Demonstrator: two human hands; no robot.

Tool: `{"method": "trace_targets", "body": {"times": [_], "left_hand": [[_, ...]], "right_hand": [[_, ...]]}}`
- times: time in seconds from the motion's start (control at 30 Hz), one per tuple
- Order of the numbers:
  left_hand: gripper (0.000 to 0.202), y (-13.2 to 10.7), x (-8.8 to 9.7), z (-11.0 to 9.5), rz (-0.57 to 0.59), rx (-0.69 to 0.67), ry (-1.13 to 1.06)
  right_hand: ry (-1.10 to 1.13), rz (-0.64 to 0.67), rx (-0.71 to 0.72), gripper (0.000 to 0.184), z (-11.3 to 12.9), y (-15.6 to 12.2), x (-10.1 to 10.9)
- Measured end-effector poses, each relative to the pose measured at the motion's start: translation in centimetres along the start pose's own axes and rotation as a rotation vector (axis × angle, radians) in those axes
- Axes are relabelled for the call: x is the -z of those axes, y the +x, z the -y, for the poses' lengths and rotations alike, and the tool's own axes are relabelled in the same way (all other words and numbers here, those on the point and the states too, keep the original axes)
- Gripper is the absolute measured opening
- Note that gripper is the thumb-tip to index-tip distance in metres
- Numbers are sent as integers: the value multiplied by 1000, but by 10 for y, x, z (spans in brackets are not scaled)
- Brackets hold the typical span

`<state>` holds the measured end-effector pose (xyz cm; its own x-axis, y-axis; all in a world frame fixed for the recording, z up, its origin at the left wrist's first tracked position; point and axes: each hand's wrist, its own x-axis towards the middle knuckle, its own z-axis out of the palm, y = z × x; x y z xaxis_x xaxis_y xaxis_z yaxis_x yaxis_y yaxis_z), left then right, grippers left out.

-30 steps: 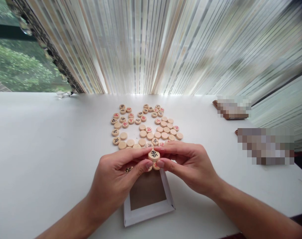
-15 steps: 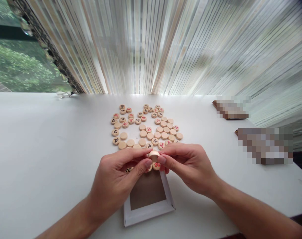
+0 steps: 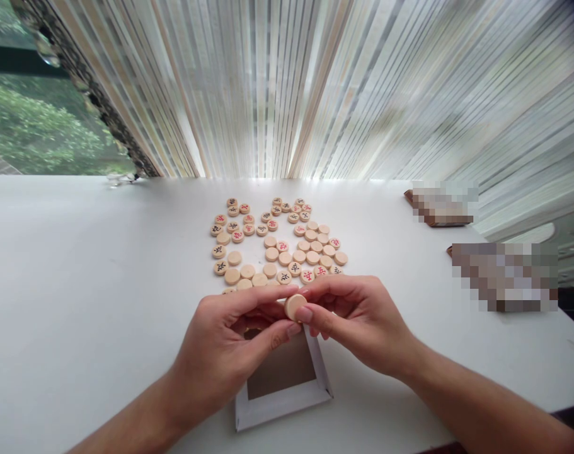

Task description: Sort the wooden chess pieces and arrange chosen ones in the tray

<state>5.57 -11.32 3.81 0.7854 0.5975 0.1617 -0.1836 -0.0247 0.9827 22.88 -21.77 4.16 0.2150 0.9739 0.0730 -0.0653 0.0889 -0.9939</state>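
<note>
Between my two hands is a round wooden Chinese chess piece [image 3: 295,307], its plain side turned towards me. My left hand [image 3: 239,325] pinches it from the left with thumb and fingertips. The thumb of my right hand [image 3: 350,315] presses on the plain side, with the fingers behind. Below the hands lies a shallow white box [image 3: 287,410] with a brown inside; its far end is hidden by my hands. Just beyond them, many more Chinese chess pieces [image 3: 285,258] lie on the table, some with red or black characters up, others with plain sides up.
Two blurred-out brown objects, a farther one [image 3: 440,211] and a nearer one [image 3: 501,280], lie at the right on the white table [image 3: 102,284]. A striped string curtain [image 3: 268,88] hangs behind the table's far edge, with a window [image 3: 45,120] at the left.
The held chess piece has tilted so that its plain face now shows instead of its edge. My right thumb has moved onto that face, and both hands have shifted slightly.
</note>
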Motion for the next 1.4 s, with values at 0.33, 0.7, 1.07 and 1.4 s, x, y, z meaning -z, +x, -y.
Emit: {"method": "trace_targets", "body": {"times": [0.33,0.7,1.07,1.4], "left_hand": [[47,-1,1,2,80,-115,184],[30,1,1,-2,51,46,7],[27,1,0,-2,-12,18,34],[38,-1,4,2,30,-368,459]], "right_hand": [[-16,-7,-65,17,6,0,-1],[30,39,-112,29,7,1,1],[145,65,-189,21,6,-1,-1],[173,30,-334,39,4,-3,-3]]}}
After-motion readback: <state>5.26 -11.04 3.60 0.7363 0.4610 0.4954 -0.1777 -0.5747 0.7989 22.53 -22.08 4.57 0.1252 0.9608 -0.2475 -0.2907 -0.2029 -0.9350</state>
